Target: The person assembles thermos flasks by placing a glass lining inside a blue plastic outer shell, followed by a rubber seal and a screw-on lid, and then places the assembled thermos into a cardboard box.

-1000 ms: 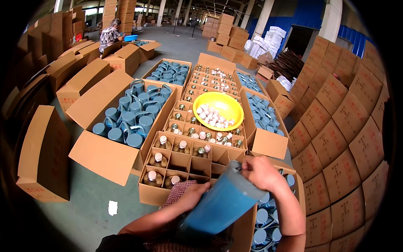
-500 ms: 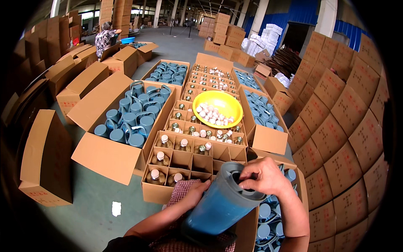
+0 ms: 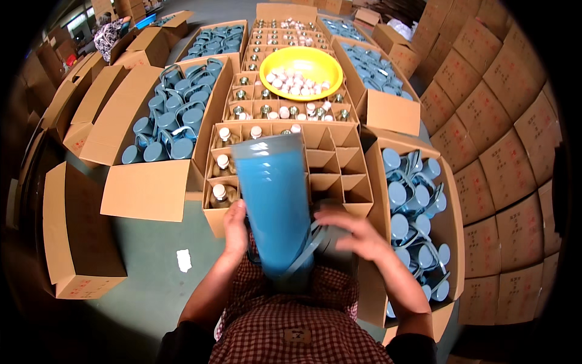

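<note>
A large blue flask casing (image 3: pixel 274 206) with a grey band round its upper end stands nearly upright before me, its lower end against my checked apron (image 3: pixel 285 321). My left hand (image 3: pixel 235 230) is closed on its left side. At the casing's lower right, my right hand (image 3: pixel 357 233) is smeared by motion beside a thin grey-blue handle (image 3: pixel 308 246). A blurred dark grey piece near its fingers cannot be made out. Behind the casing is a divided carton (image 3: pixel 339 128) holding several glass bottles (image 3: pixel 223 165) with pale caps; the casing hides part of it.
A yellow basin (image 3: pixel 327 57) of pale caps sits on another divided carton of bottles. Open cartons of blue flask casings stand left (image 3: pixel 173 115) and right (image 3: pixel 418 206). Stacked cartons (image 3: pixel 485 145) wall the right side. A person (image 3: pixel 109 36) sits far left.
The casing has swung from a slant to nearly upright. My right hand has left its rim and moved down to its lower right side. The view has tilted downward.
</note>
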The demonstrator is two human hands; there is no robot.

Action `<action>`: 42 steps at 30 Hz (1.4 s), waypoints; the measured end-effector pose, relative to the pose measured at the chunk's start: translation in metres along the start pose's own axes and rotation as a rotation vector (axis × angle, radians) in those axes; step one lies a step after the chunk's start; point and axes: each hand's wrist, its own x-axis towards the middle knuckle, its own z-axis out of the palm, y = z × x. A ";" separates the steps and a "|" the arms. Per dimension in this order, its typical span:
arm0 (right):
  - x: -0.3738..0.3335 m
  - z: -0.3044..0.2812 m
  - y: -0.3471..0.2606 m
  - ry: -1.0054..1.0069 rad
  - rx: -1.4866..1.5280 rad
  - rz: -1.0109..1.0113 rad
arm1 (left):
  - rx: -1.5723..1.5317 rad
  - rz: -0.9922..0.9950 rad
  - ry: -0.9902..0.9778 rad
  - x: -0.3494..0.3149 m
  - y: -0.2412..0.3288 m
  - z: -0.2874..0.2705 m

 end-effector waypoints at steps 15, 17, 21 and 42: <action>-0.127 0.035 -0.016 0.727 -0.045 0.274 | -0.232 -0.388 -0.047 0.013 -0.010 0.049; -0.134 0.010 -0.033 1.063 0.211 0.181 | -0.178 -0.407 -0.332 0.023 -0.017 0.069; -0.170 -0.063 -0.063 1.510 0.079 0.085 | 0.072 -0.277 -0.606 -0.002 0.000 0.136; -0.287 -0.232 0.008 0.888 -1.262 0.924 | 0.202 -0.408 -0.609 -0.007 -0.064 0.119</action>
